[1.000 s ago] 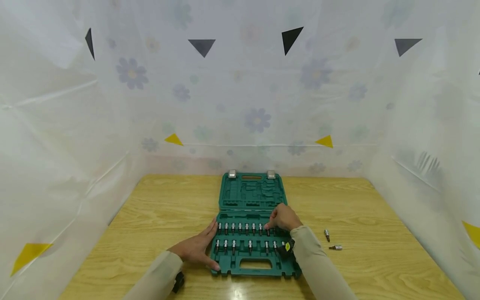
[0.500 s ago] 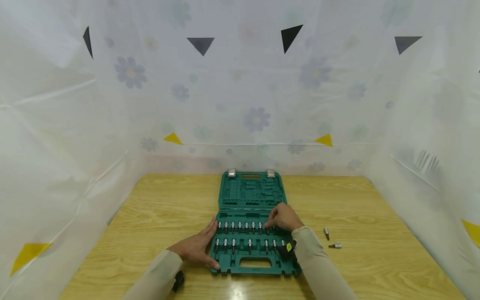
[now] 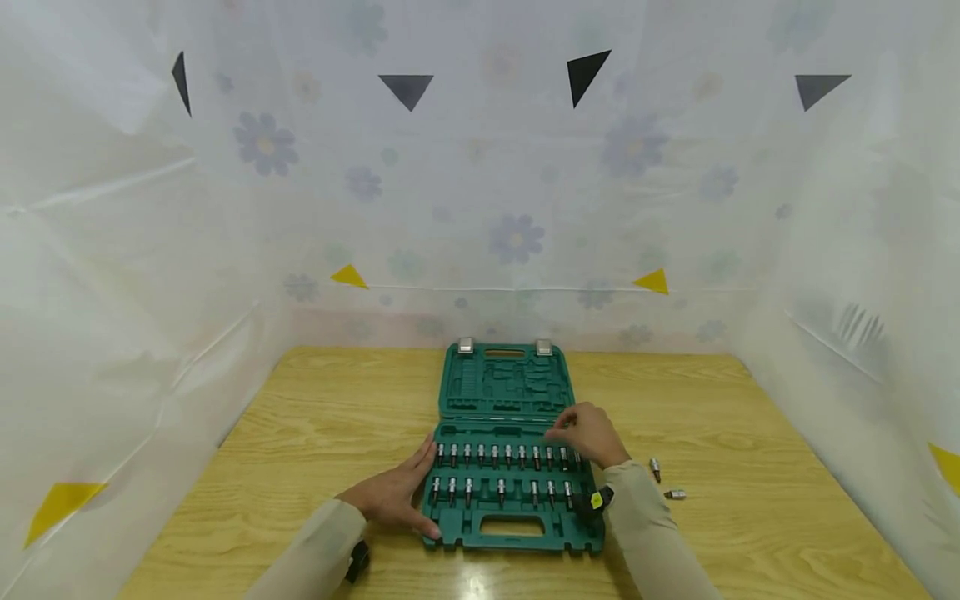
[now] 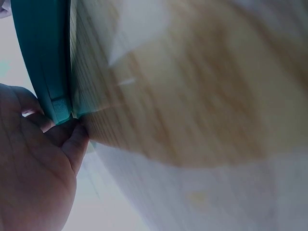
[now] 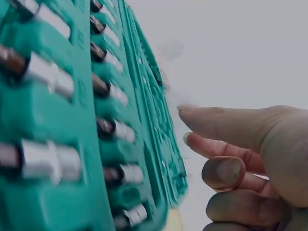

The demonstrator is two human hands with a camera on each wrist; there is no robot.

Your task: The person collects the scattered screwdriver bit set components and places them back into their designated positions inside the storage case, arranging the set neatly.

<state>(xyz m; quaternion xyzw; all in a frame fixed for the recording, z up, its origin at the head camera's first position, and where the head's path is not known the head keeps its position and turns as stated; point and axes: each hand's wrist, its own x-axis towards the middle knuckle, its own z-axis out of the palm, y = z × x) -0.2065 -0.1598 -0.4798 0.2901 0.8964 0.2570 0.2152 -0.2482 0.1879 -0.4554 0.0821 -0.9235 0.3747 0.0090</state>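
Observation:
A green tool case [image 3: 555, 540] lies unfolded on the table, holding two rows of bit sockets with chrome bodies and dark tips. My left hand [image 3: 393, 493] rests against its left side, fingers extended along the edge and thumb on the front left corner. In the left wrist view, fingertips touch the case wall [image 4: 45, 57]. My right hand [image 3: 592, 435] hovers over the right end of the upper row, fingers loosely bent and holding nothing. Beneath it, a bit socket [image 3: 536, 457] sits in its slot. The right wrist view shows thumb and fingertips apart from the sockets [image 5: 126, 131].
Two loose bit sockets lie to the right of the case, one pointing away [image 3: 656, 470] and one sideways [image 3: 676, 494]. The lid [image 3: 467, 408] lies back behind the base. Some slots in the front row hold no socket. Patterned sheeting [image 3: 450, 208] surrounds the wooden table [image 3: 337, 400].
My right hand has let go of a bit socket in the upper row and moved up and right, uncovering more sockets. The left hand stays in place.

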